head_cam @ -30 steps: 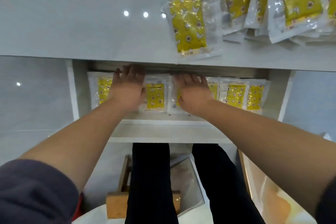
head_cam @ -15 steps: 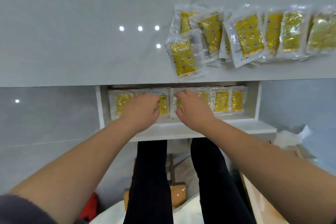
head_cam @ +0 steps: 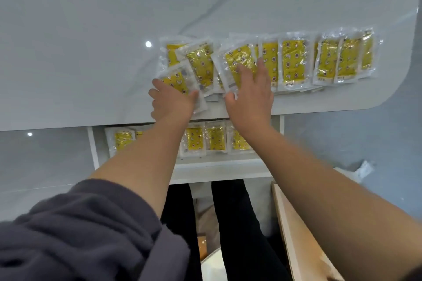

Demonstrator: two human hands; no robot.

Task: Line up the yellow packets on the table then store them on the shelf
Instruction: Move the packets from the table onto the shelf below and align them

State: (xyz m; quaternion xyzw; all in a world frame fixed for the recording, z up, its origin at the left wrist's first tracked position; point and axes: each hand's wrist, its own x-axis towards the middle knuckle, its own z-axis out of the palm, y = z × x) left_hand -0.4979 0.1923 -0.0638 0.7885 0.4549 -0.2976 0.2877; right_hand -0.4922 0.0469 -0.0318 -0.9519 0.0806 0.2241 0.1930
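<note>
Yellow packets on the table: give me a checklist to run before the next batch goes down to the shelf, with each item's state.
1. Left hand has a hold: ok. The left hand grips the near-left packet by its front end.
2. Right hand placed: ok. The right hand rests flat on the tilted packet.
3. Row straight on the table: not ok. The left-end packets overlap and tilt; the right-end packets lie straighter.
4. Room on the shelf: cannot tell. A row of stored packets lies there, and the arms hide part of it.
</note>
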